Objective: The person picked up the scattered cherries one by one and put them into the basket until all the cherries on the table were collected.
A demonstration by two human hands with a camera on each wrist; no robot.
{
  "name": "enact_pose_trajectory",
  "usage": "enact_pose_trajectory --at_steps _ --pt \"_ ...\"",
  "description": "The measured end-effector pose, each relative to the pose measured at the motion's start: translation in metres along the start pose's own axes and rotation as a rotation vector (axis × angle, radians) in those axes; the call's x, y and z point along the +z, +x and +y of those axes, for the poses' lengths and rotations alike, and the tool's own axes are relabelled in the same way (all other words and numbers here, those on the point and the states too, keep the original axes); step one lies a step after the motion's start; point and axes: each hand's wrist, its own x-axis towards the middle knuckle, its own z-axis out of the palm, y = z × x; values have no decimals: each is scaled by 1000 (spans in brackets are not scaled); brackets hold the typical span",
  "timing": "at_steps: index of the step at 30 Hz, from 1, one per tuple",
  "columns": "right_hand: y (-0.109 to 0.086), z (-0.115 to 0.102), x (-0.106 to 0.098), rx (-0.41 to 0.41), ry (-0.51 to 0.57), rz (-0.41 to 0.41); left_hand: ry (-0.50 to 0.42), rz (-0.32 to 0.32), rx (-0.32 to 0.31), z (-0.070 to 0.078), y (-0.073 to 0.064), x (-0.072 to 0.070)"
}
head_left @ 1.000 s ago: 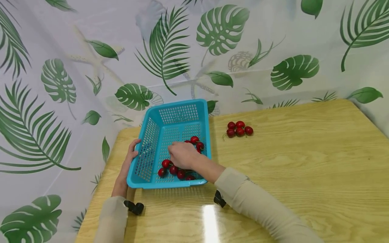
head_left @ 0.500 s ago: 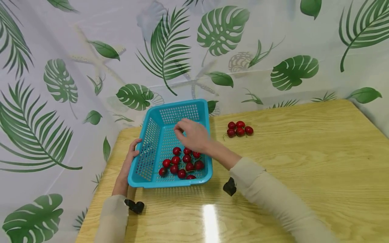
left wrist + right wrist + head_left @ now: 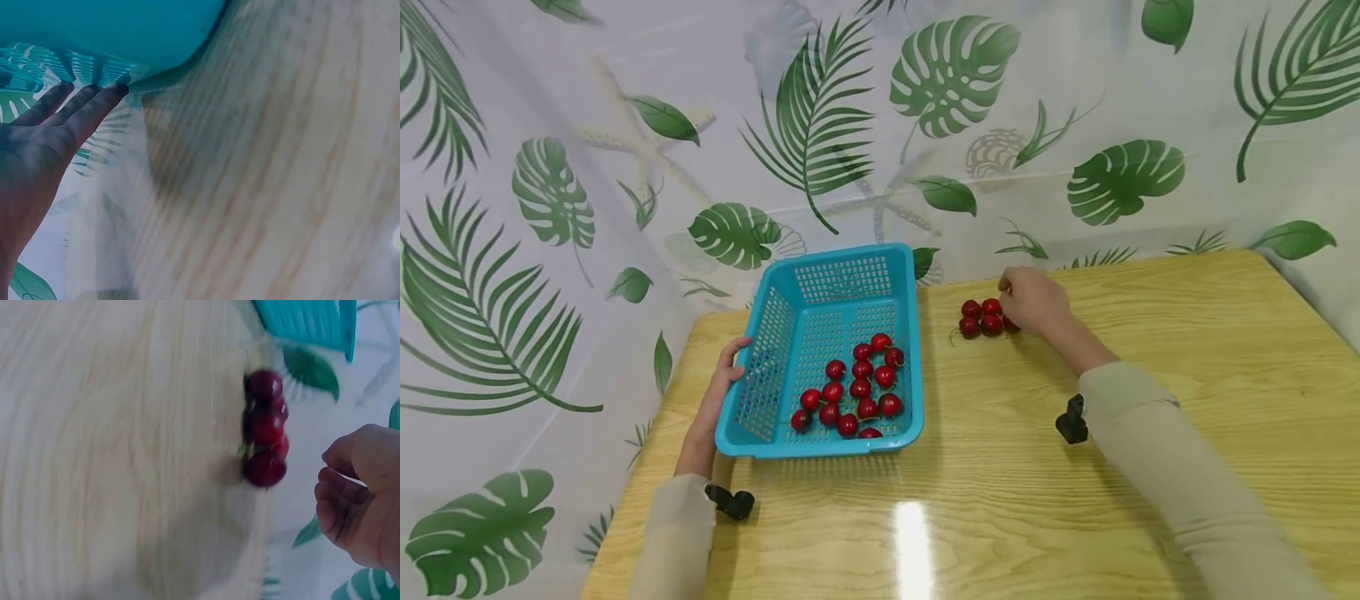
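A blue perforated plastic basket stands on the left of the table, with several red cherries in its front and right part. My left hand rests against the basket's left side. In the left wrist view its fingers lie straight against the outer wall. Right of the basket sits a small cluster of red cherries on the table. My right hand is over the rightmost of them, partly covering it. In the right wrist view its fingers are loosely bent and nothing shows between them.
The light wooden table extends to the right of the basket. A curtain printed with green leaves hangs along its back and left edges. Small black cameras are worn at both wrists.
My right hand has gone from inside the basket, up and rightward to the cluster of cherries on the table. The cherries in the basket are uncovered. The left hand stays at the basket's side.
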Motion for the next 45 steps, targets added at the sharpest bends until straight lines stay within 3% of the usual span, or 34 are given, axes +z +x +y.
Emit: enact_pose_trajectory --at_steps 2,6,10,12,13,15,19,21,25,31,37,38,40,43,45 --pt "0 11 -1 26 6 -26 24 16 -9 -9 1 -7" --pt "0 26 -1 50 24 -67 16 -23 60 -44 12 -35" --pt "0 34 2 53 27 -112 28 -19 61 -52 14 -39" --pt "0 37 5 46 14 -133 18 -22 71 -40 11 -27" --pt "0 39 7 39 3 -140 14 -19 43 -24 5 -14" --pt "0 43 10 20 -16 -149 28 -15 44 5 -3 14" --pt "-1 47 16 -14 -57 -138 99 39 -129 79 -27 73" --pt "-2 48 18 -33 -79 -131 137 53 -179 96 -32 87" --pt "-3 50 21 -62 -105 -129 136 58 -242 115 -36 101" --pt "-2 53 23 -68 -111 -136 116 51 -240 124 -40 107" --pt "-2 54 23 -81 -135 -143 122 81 -171 109 -34 97" --pt "-2 54 23 -83 -138 -146 104 66 -116 96 -30 87" --pt "-3 53 23 -91 -146 -145 81 52 -66 76 -23 70" --pt "-3 53 23 -91 -173 -150 24 -24 42 21 -9 21" --pt "-3 52 25 -90 -207 -157 22 -29 54 -8 -1 -4"
